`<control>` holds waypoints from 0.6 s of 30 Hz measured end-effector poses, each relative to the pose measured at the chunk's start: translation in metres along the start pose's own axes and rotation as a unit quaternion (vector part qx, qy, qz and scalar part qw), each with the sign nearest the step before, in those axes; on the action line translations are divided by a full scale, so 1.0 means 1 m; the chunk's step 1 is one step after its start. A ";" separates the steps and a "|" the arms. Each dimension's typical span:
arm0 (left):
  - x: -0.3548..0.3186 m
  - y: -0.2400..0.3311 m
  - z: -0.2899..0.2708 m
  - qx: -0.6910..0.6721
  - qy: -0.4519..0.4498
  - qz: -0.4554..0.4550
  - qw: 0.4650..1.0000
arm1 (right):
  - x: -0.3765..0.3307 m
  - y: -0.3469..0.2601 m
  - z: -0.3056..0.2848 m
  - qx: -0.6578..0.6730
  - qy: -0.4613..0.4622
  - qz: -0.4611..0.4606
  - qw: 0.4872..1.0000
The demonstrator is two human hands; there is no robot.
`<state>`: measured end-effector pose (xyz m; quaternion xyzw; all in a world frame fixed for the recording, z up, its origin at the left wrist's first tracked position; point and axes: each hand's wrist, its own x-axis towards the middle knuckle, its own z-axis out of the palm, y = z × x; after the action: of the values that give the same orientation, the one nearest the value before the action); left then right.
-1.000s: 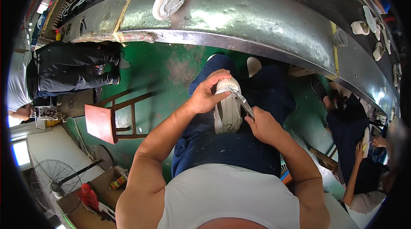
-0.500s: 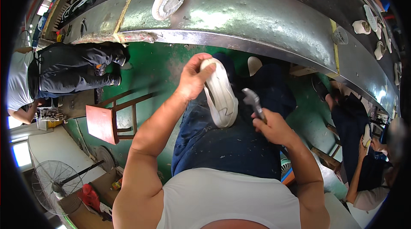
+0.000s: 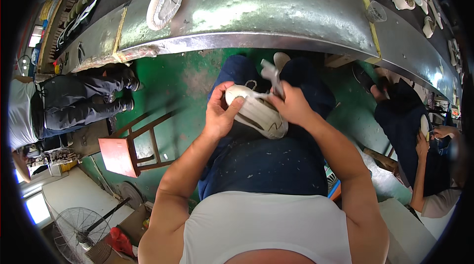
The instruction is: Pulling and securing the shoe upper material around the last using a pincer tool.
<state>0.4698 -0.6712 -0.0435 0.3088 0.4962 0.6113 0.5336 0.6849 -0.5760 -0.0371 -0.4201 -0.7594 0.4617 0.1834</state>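
A white, unsoled shoe (image 3: 259,118) lies tilted over my lap, its underside apparently facing up, with a dark curved mark near the lower end. My left hand (image 3: 222,111) grips its upper-left end, thumb on top and fingers wrapped round the side. On the other side my right hand (image 3: 291,103) is closed round a hammer (image 3: 270,72), whose silver head points up and away and is blurred. The fingertips of that hand touch the shoe's edge, where a pale strand or strip shows. A small pale loop stands out beside the shoe's far end.
A metal-edged bench (image 3: 222,12) curves across the far side, with another white shoe (image 3: 170,0) on it. At left are a red-topped stool (image 3: 118,157), a fan (image 3: 81,237) and a standing person (image 3: 74,101). A co-worker (image 3: 429,155) handles a shoe at right.
The shoe has tipped more sideways and come slightly lower. My right hand has moved up and left with the hammer, from apart to touching the shoe. The view has shifted a little.
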 end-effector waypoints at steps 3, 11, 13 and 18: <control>0.005 0.010 -0.016 0.053 -0.026 -0.076 0.995 | 0.007 0.013 0.003 0.038 0.004 0.044 0.998; -0.001 0.029 -0.019 -0.008 0.066 -0.131 0.989 | -0.043 0.011 -0.080 0.156 -0.012 0.155 0.975; -0.030 -0.013 -0.014 -0.017 0.046 -0.139 0.989 | -0.064 0.007 -0.094 0.388 0.079 0.215 0.893; -0.023 -0.022 0.011 0.408 -0.181 -0.090 0.890 | -0.123 0.041 -0.068 0.358 0.082 0.334 0.868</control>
<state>0.4930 -0.6920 -0.0572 0.5585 0.6224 0.2377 0.4941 0.8210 -0.6291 -0.0246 -0.5905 -0.3390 0.6993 0.2175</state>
